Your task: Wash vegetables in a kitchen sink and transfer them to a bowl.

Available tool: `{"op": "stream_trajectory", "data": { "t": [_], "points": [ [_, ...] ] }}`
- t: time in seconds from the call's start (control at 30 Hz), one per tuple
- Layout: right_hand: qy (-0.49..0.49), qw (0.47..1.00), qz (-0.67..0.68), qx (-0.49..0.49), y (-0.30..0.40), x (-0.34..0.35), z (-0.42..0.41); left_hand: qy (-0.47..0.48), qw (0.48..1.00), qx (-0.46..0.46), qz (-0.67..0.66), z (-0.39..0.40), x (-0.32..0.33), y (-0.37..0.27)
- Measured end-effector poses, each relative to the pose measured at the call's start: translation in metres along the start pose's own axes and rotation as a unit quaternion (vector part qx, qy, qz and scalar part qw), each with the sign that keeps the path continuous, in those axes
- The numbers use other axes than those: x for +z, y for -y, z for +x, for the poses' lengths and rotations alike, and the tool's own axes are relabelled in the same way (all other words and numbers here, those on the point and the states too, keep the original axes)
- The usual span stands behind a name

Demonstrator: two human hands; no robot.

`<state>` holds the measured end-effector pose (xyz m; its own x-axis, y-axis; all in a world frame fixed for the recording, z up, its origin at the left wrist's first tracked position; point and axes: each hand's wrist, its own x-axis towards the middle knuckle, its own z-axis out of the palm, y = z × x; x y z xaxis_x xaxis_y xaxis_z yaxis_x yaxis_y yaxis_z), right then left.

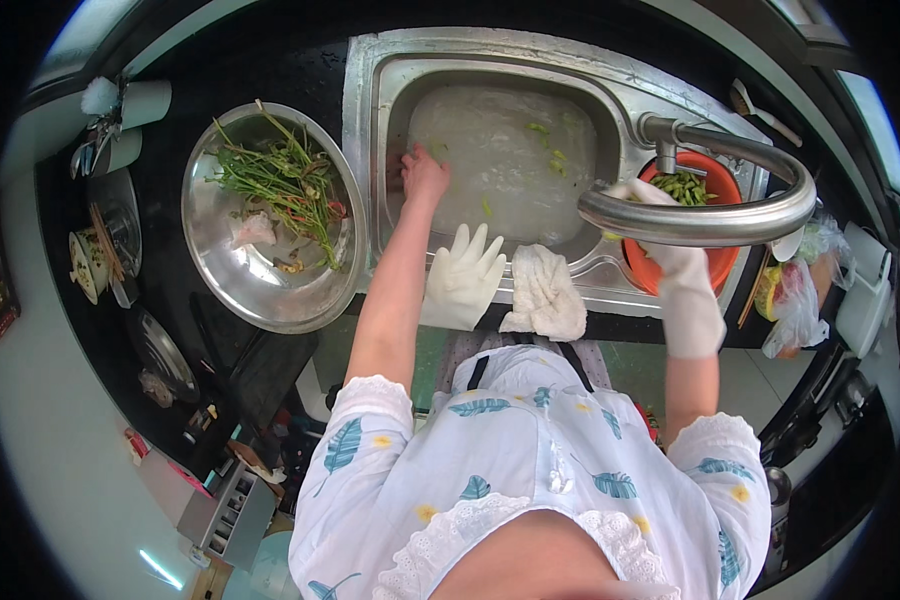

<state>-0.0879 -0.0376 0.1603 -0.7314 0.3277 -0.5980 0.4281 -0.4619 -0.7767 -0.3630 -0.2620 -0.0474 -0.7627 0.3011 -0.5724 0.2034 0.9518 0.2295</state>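
My bare left hand [424,178] reaches over the left side of the stainless steel sink [381,172], fingers apart and nothing visible in them. Cloudy water [495,150] stands in the basin, with a few green bits [557,161] floating in it. My right hand [675,259] wears a whitish rubber glove and is at the left side of an orange bowl [729,184] that holds green pods [684,187]. The curved faucet [705,225] crosses in front of it and hides its middle. A second rubber glove [465,277] lies flat on the sink's front edge.
A cream cloth [544,292] hangs over the front edge beside the loose glove. Left of the sink stands a large steel bowl [229,300] with green stems [285,184]. A brush [765,112] lies at the back right. Plastic bags [795,307] sit to the right.
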Motion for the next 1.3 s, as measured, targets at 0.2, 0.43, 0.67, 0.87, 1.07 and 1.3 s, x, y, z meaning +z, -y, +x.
{"op": "stream_trajectory", "data": {
  "t": [0.2,0.43,0.67,0.87,1.07,1.3],
  "points": [
    [-0.139,0.819,-0.552,0.068,-0.008,-0.071,-0.056,0.105,0.985,0.067,-0.121,0.022,0.063,0.009],
    [-0.015,0.784,-0.553,-0.283,0.011,0.016,0.045,0.152,0.965,0.010,-0.215,0.015,0.070,0.014],
    [-0.086,0.922,-0.375,0.049,-0.080,0.000,0.186,-0.141,0.976,0.129,-0.105,-0.017,0.022,-0.025],
    [-0.069,0.960,-0.209,0.173,-0.158,0.043,0.189,0.147,0.946,0.137,-0.254,-0.016,0.081,-0.017],
    [-0.001,0.966,0.065,0.248,-0.224,0.043,0.181,0.341,0.899,0.007,-0.276,-0.061,0.055,-0.060],
    [0.070,0.894,0.350,0.271,-0.159,0.081,0.173,0.145,0.933,0.079,-0.320,-0.059,-0.023,-0.022]
  ]
}}
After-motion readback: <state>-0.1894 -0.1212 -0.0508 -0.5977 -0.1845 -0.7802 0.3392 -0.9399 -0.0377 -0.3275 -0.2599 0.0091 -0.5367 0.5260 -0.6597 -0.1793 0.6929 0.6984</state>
